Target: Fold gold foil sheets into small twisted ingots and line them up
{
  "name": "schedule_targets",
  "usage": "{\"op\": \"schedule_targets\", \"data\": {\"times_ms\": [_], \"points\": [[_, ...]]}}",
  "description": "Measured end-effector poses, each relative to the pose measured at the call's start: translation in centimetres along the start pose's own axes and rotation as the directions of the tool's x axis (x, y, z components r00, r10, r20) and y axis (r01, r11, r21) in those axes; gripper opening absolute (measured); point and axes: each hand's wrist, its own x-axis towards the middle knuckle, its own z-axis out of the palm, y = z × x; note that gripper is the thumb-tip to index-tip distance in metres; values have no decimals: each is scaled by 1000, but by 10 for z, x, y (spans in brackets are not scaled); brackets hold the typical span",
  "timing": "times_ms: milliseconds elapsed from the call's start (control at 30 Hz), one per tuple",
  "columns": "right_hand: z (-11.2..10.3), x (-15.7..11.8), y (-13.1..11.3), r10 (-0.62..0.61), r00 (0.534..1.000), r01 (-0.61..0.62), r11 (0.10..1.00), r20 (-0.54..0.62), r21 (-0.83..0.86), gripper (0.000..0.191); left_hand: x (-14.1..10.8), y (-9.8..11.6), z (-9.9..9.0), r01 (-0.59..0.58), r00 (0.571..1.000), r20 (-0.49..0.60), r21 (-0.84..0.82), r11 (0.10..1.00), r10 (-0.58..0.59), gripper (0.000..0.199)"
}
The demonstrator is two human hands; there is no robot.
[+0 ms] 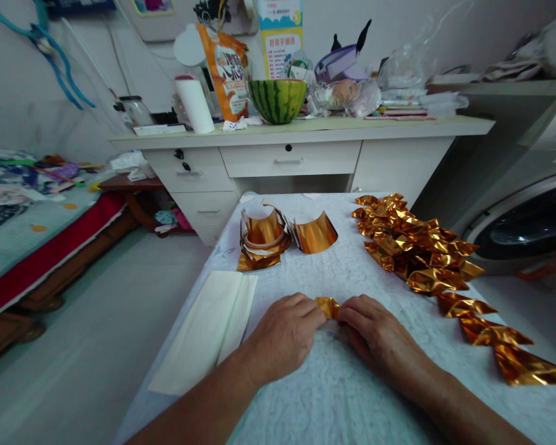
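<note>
Between my two hands, low over the cloth-covered table [352,395], is a small piece of gold foil [327,307]. My left hand [291,330] pinches its left end, and my right hand [375,334] pinches the right end. Only the short middle of the foil shows; fingers cover both ends. Ahead of my hands stand curled gold foil sheets [265,232], with another curved sheet [317,233] beside them. Right of my hands lies a long pile of folded gold foil pieces [408,247], trailing toward the near right edge.
White folded paper [199,334] lies at the table's left side. Behind the table is a white desk [287,133] with a halved watermelon [278,99], an orange pouch [227,74] and a paper roll [195,105]. A washing machine [528,185] stands right, a bed [37,228] left.
</note>
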Motion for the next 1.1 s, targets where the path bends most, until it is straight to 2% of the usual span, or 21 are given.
{"op": "schedule_targets", "data": {"times_ms": [133,333,500,667,967,1100], "points": [[2,2,0,3,1000,-3,1000,-6,-7,22,2,0,5,24,1000,-9,-10,1000,-24,26],[4,3,1,-16,1000,16,1000,-26,-10,20,3,-5,15,-4,1000,-17,60,998,5,12],[6,0,7,-24,997,28,998,-71,55,20,2,-8,18,-8,999,-50,54,999,11,13],[7,-1,8,36,998,-30,993,-46,112,20,1,-8,18,-2,999,-36,15,1000,3,16],[5,3,1,71,997,-72,993,5,93,18,3,-1,8,34,999,26,-80,996,-32,20],[7,2,2,66,998,-67,993,10,95,14,4,1,6,70,998,14,-131,989,-69,20]]}}
